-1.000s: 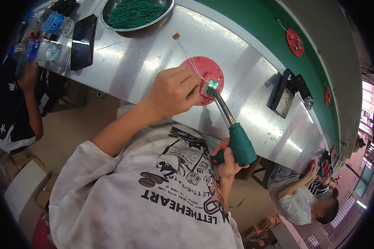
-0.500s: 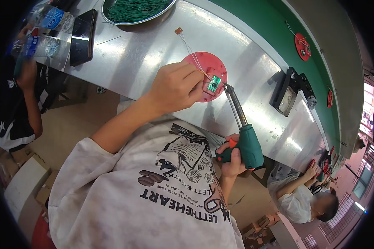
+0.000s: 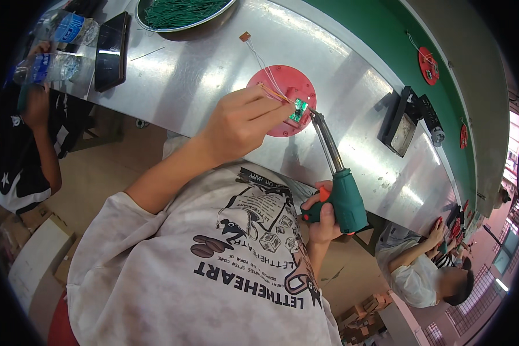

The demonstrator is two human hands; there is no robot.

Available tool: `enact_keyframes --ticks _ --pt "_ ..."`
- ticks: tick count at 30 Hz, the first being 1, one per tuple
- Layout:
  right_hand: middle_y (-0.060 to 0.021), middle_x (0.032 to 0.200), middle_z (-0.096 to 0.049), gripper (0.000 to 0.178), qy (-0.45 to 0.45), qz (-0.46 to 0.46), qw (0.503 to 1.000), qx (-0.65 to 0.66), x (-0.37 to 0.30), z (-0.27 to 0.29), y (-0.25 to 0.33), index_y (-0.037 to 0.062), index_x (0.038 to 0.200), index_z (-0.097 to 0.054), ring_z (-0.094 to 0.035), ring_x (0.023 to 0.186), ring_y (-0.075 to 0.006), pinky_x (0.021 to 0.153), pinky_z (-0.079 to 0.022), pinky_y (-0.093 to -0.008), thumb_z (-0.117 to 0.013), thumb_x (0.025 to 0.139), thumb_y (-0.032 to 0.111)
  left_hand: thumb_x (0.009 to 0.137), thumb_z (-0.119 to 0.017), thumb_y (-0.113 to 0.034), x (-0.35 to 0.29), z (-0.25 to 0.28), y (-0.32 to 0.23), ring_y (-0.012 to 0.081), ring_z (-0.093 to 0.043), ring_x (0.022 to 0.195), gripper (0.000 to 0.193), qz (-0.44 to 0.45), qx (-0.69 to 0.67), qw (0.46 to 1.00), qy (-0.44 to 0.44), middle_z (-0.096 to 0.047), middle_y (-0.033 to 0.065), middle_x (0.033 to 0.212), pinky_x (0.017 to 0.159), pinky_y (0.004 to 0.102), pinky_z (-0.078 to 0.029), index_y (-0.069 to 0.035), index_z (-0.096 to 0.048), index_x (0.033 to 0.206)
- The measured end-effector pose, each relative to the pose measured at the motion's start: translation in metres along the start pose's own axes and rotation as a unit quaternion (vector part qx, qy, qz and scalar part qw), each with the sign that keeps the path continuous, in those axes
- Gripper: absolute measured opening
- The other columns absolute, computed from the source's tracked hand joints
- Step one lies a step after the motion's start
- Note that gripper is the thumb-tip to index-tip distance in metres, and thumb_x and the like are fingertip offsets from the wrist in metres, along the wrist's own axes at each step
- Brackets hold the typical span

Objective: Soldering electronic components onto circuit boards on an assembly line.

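Observation:
My left hand (image 3: pixel 233 127) is closed over a red round plate (image 3: pixel 282 74), its fingertips pinching thin orange wires (image 3: pixel 275 93) beside a small green circuit board (image 3: pixel 299 109) mounted on the plate. White leads run from the board area to a small brown square part (image 3: pixel 245 36) lying on the table beyond the plate. Wrapped round the trigger handle of a green soldering gun (image 3: pixel 349 202), my right hand (image 3: pixel 324 224) is closed. The gun's metal tip comes close to the board's right edge; whether it touches cannot be made out. My fingers partly cover the plate.
On the metal table (image 3: pixel 202 75) are a bowl of green wires (image 3: pixel 184 12), a black phone (image 3: pixel 111 52) and plastic bottles (image 3: pixel 60 66). A black stand with a tray (image 3: pixel 401 124) is to the right. Co-workers sit at both sides. More red plates (image 3: pixel 428 66) line the green strip.
My left fingers have stretched out toward the board, with the orange wires now showing more plainly. The soldering gun has barely moved; the whole view has shifted slightly.

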State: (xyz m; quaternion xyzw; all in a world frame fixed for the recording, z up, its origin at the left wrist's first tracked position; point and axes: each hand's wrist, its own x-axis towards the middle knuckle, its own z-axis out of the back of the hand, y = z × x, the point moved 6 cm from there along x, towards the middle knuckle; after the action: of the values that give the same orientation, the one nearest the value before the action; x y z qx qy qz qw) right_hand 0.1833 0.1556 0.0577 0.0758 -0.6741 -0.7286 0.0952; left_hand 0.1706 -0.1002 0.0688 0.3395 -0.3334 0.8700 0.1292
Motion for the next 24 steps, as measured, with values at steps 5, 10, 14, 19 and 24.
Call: enact_keyframes --ticks 5,10,14,19,24 --pt "-0.0256 0.108 -0.066 0.053 0.012 -0.007 1.000 0.009 -0.001 0.000 -0.002 -0.0141 0.128 -0.053 -0.064 0.058 -0.0214 0.052 -0.051 -0.0299 -0.059 0.094 0.026 0.073 -0.067 0.002 -0.004 0.000 0.004 0.0240 -0.064 0.075 0.026 0.025 -0.003 1.000 0.007 -0.064 0.0083 0.083 0.062 0.0345 -0.053 0.001 -0.071 0.098" --pt "-0.0256 0.108 -0.066 0.052 0.026 -0.019 0.999 0.014 -0.002 0.000 -0.004 -0.0141 0.130 -0.053 -0.064 0.058 -0.0215 0.052 -0.050 -0.0299 -0.059 0.094 0.023 0.075 -0.067 0.002 -0.003 -0.008 0.005 0.0249 -0.064 0.074 0.021 0.047 0.008 0.998 0.028 -0.063 0.0082 0.087 0.062 0.0341 -0.053 0.001 -0.070 0.096" --pt "-0.0259 0.109 -0.065 0.049 0.042 -0.013 0.999 0.029 -0.001 -0.001 -0.005 -0.0137 0.130 -0.053 -0.063 0.059 -0.0221 0.052 -0.050 -0.0303 -0.058 0.093 0.018 0.076 -0.067 0.002 -0.004 -0.010 0.005 0.0250 -0.064 0.077 0.021 0.033 0.015 0.999 0.012 -0.063 0.0086 0.090 0.064 0.0344 -0.054 0.001 -0.070 0.096" --pt "-0.0261 0.110 -0.065 0.046 0.056 -0.028 0.997 0.035 -0.001 -0.003 -0.006 -0.0129 0.130 -0.053 -0.063 0.059 -0.0233 0.052 -0.051 -0.0311 -0.058 0.093 0.013 0.075 -0.069 0.000 -0.005 -0.009 0.005 0.0252 -0.064 0.079 0.023 0.030 0.015 0.999 0.017 -0.063 0.0090 0.090 0.066 0.0349 -0.055 0.002 -0.070 0.097" --pt "-0.0258 0.109 -0.064 0.045 0.055 -0.033 0.997 0.045 -0.001 -0.003 -0.008 -0.0128 0.130 -0.054 -0.063 0.059 -0.0237 0.053 -0.052 -0.0311 -0.057 0.093 0.012 0.075 -0.069 -0.002 -0.003 -0.009 0.003 0.0249 -0.063 0.079 0.024 0.009 0.025 1.000 0.009 -0.064 0.0087 0.089 0.065 0.0347 -0.054 0.003 -0.070 0.099"
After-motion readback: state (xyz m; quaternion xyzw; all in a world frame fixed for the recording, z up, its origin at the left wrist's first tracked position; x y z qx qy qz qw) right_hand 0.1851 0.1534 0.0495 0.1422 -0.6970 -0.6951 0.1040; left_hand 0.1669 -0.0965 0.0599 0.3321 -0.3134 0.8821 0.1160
